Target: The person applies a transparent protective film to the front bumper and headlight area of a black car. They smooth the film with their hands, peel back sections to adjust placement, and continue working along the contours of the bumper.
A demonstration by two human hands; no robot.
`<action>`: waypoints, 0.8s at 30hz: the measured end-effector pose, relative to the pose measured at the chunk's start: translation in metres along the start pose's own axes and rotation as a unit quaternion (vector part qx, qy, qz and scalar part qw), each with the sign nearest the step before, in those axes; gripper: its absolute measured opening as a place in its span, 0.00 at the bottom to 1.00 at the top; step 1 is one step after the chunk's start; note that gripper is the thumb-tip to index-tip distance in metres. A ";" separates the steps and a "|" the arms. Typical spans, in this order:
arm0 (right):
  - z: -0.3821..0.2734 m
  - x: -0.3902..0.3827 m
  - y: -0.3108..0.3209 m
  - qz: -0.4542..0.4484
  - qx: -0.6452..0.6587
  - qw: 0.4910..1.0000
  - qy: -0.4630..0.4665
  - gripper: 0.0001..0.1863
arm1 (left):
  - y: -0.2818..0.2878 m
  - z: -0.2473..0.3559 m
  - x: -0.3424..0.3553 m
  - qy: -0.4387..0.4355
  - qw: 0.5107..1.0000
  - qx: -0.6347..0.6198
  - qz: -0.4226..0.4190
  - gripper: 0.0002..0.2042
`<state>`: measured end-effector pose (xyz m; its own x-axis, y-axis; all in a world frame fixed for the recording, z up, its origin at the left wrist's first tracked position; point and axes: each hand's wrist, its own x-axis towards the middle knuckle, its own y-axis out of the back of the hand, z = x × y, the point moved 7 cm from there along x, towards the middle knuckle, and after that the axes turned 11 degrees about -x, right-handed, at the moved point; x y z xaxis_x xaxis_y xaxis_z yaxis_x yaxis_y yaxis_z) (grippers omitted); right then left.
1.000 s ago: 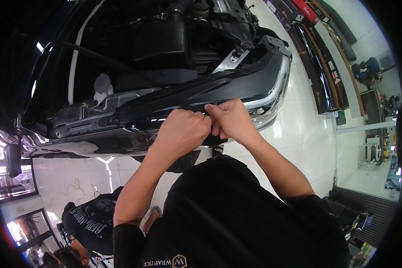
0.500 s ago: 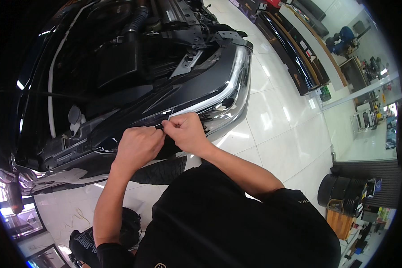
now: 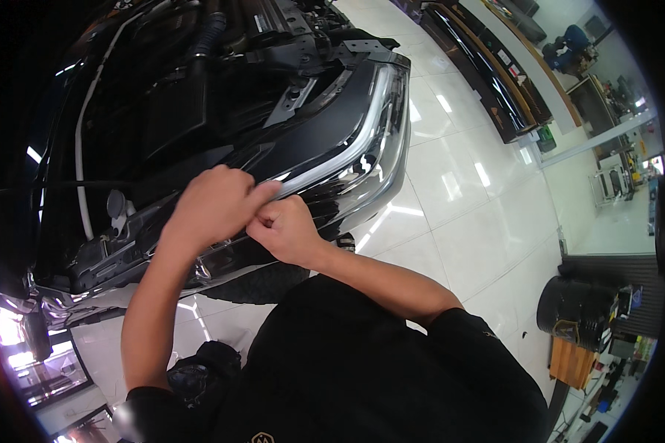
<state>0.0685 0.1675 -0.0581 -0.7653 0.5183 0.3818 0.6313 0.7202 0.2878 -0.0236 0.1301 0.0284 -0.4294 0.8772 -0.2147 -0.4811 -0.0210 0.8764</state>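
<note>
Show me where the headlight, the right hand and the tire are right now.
Headlight [image 3: 352, 152], head view: on its pale strip.
Right hand [image 3: 294, 230], head view: on the back of the hand.
Tire [image 3: 262, 285], head view: on its dark tread.

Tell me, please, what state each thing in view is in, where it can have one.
Left hand: knuckles bent, close by the right; whether its grip holds anything is hidden
Right hand: fingers curled; contents, if any, hidden
Headlight: in place; lit or unlit, unclear
Engine bay: uncovered
Tyre: partly hidden
Tiled floor: glossy, reflecting lights
</note>
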 end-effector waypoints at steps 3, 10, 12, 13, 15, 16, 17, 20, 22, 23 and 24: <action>0.002 0.000 -0.002 -0.013 -0.011 1.000 0.008 0.12 | -0.011 0.005 0.013 0.023 0.995 0.098 -0.019 0.26; -0.002 -0.002 0.000 -0.010 -0.018 0.998 0.065 0.11 | -0.019 0.001 0.017 0.050 0.996 0.019 -0.066 0.19; -0.001 -0.001 -0.001 0.009 -0.011 0.998 0.068 0.11 | -0.019 0.001 0.017 0.026 0.998 -0.005 -0.056 0.16; 0.000 -0.003 -0.001 0.018 -0.006 0.998 0.065 0.11 | -0.018 0.001 0.014 0.008 0.999 -0.010 -0.045 0.15; 0.000 -0.005 -0.004 0.024 -0.008 0.997 0.067 0.11 | -0.019 0.002 0.011 -0.024 0.999 -0.012 -0.028 0.13; 0.000 -0.007 -0.002 0.029 -0.003 0.997 0.073 0.12 | -0.020 0.002 0.010 -0.033 0.999 -0.031 -0.020 0.13; -0.001 -0.007 0.000 0.017 -0.017 0.996 0.087 0.12 | -0.021 0.000 0.006 -0.028 0.999 -0.040 -0.017 0.13; -0.004 -0.010 0.009 -0.085 -0.022 0.990 0.111 0.15 | -0.026 0.005 -0.003 -0.071 0.996 -0.044 0.011 0.12; -0.001 -0.017 0.024 -0.253 -0.004 0.963 0.097 0.19 | -0.025 0.008 -0.007 -0.103 0.993 -0.041 0.033 0.11; 0.006 -0.011 0.034 -0.249 -0.001 0.968 0.020 0.21 | -0.026 0.009 -0.009 -0.111 0.992 -0.045 0.039 0.10; 0.013 -0.005 0.043 -0.242 0.000 0.968 -0.060 0.22 | -0.026 0.011 -0.012 -0.124 0.990 -0.049 0.047 0.10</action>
<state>0.0980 0.2015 -0.0589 -0.9808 0.1687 0.0980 0.1942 0.8925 0.4070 0.0022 0.1255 0.0123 -0.2803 0.9599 -0.0110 -0.5247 -0.1436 0.8391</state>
